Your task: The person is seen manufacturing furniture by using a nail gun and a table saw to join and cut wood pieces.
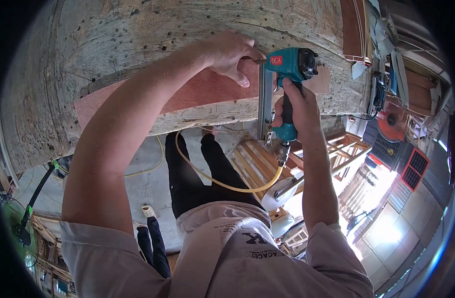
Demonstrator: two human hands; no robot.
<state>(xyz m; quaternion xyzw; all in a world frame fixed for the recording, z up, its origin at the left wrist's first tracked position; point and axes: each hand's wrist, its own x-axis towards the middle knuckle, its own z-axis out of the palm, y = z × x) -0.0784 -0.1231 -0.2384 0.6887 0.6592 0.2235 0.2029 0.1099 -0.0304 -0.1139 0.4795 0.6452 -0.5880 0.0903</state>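
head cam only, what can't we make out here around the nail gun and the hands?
- Nail gun nose: hidden against the red strip, behind the left hand fingertips.
- Trigger: covered by the right hand fingers, so pressed or not is unclear.
- Yellow hose: its far end runs out of sight behind the wooden bench.
- Red strip: right end cut off behind the gun.
- Lower right: window glare washes out detail.

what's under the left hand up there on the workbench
The left hand presses on a reddish-brown strip of board lying across the worn wooden bench, beside the teal nail gun that the right hand grips. The strip's part beneath the palm is covered.
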